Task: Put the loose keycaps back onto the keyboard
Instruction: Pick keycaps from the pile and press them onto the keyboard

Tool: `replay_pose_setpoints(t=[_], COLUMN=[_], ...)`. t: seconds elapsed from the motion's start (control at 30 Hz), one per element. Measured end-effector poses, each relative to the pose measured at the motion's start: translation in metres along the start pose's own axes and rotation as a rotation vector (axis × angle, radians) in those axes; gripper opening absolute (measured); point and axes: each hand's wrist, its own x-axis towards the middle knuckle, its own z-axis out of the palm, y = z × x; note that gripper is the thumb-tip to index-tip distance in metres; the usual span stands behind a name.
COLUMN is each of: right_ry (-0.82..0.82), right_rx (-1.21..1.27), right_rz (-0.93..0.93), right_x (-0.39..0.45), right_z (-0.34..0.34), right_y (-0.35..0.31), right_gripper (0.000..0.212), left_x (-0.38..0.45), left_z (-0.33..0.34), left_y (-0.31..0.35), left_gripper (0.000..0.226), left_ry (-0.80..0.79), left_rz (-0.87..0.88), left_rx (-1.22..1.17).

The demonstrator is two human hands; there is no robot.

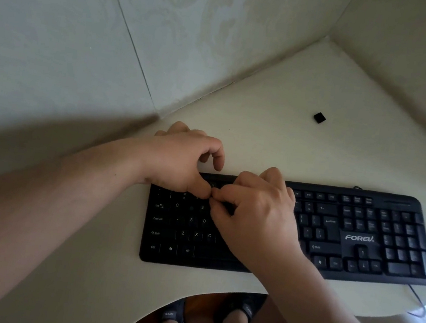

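A black keyboard [359, 235] lies on the white desk. Both hands meet over its upper left part, near the number row. My right hand [259, 216] pinches a keycap there between thumb and forefinger; the cap is mostly hidden by the fingertips and blends with the black keys. My left hand [179, 162] has its fingers curled, and its thumb tip presses down right next to the right hand's fingertips. One loose black keycap [319, 117] lies on the desk, far behind the keyboard to the right.
The desk [264, 130] fits into a wall corner, with walls behind and on the right. The keyboard cable [417, 299] trails off the front right. The desk's curved front edge is near me, and my feet show on the floor below it.
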Motion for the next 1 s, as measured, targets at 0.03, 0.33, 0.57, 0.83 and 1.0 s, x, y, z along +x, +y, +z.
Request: replay_pose_setpoints(t=[0.03,0.33,0.57,0.83,1.0], right_ry=[0.022,0.04,0.092,0.064,0.0], right_rx=[-0.014,-0.018,-0.023,-0.044,-0.026], right_rz=[-0.02,-0.099,-0.192,-0.219,-0.219], right_x=[-0.002,-0.003,-0.006,-0.007,-0.004], right_z=[0.001,0.004,0.01,0.011,0.008], right_y=[0.001,0.007,0.014,0.016,0.02], right_gripper=[0.014,0.013,0.013,0.015,0.02], left_x=[0.001,0.0,0.002,0.004,0.004], left_z=[0.0,-0.007,-0.009,-0.008,-0.009], left_y=[0.001,-0.006,-0.008,-0.011,-0.012], left_gripper=[0.046,0.046,0.042,0.042,0.04], left_ry=[-0.011,-0.035,-0.063,-0.068,-0.075], left_rz=[-0.011,0.034,0.061,0.067,0.065], left_rx=[0.001,-0.098,-0.113,-0.103,-0.114])
